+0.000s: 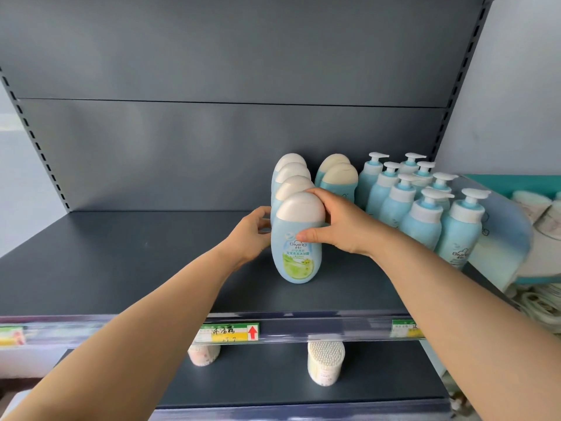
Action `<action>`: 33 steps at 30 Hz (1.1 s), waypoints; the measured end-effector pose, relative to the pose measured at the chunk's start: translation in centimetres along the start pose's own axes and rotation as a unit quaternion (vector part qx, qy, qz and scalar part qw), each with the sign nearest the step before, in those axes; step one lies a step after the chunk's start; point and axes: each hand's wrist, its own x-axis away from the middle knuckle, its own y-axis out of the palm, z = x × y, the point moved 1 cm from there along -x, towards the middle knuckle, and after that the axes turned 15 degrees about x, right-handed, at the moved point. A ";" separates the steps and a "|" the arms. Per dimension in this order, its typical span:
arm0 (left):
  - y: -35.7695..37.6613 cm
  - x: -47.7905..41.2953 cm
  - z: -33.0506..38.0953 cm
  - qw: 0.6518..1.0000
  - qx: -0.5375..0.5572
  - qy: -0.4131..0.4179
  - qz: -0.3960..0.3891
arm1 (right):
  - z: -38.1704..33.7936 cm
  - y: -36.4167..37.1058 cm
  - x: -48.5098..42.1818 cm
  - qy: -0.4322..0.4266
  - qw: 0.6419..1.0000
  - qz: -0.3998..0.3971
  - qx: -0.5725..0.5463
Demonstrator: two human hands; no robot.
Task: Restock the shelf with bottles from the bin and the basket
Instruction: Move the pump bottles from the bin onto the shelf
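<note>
dark shelf [121, 268], blue bottles [297, 253] upright

Setting: retail shop, toiletries aisle.
- Grey metal gondola shelf [121, 268], slotted uprights [38, 147] at left and right frame edges.
- Clear price rail [349, 328] along shelf front, lower centre, carrying printed price tag [230, 332].
- Identical oval-cap bottles [299, 262] and pump bottles [422, 220] faced in rows, centre right.
- Cotton-swab tubs [326, 363] on lower tier.

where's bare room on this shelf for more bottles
Bare: the dark grey shelf deck left of the row of oval blue white-capped bottles, and the strip before the price rail. Crowded: right side, packed with blue pump bottles.
</note>
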 end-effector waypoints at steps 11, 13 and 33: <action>2.8 6.8 9.9 0.901 -0.257 0.287 0.201 | -0.7 -3.1 5.9 -0.065 0.931 0.212 0.290; 5.5 7.9 11.4 0.874 -0.300 0.334 0.187 | -0.1 -4.4 7.6 -0.075 0.910 0.237 0.332; 47.8 12.0 8.8 0.865 -0.304 0.379 -0.130 | 21.5 -19.0 42.3 0.241 0.846 0.155 0.450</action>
